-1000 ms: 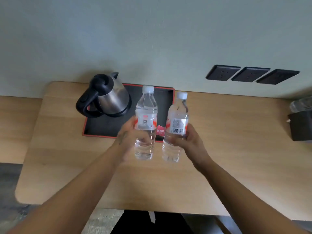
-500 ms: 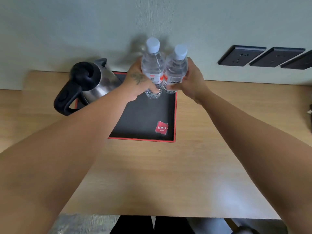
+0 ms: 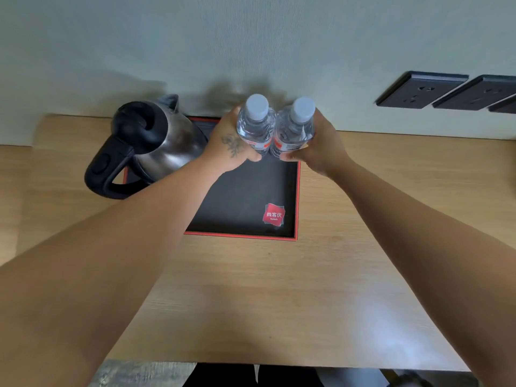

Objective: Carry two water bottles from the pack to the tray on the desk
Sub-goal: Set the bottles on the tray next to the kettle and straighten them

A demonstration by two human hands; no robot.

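Two clear water bottles with pale caps stand side by side, touching, at the back of the black tray [image 3: 240, 191] with a red rim. My left hand [image 3: 229, 143] wraps the left bottle [image 3: 255, 127]. My right hand [image 3: 321, 143] wraps the right bottle [image 3: 296, 129]. Both bottles are upright, close to the wall. Their bases are hidden behind my fingers, so I cannot tell if they rest on the tray. A red logo sticker [image 3: 273, 215] sits in the tray's near right corner.
A steel kettle [image 3: 156, 146] with a black handle stands on the tray's left part, close to my left wrist. The tray lies on a wooden desk [image 3: 279, 289] against a pale wall. Black wall sockets [image 3: 421, 90] are at the upper right.
Both hands carried the bottles forward from above the desk's middle to the tray's back edge, brought them together and lowered them slightly. My head moved closer.
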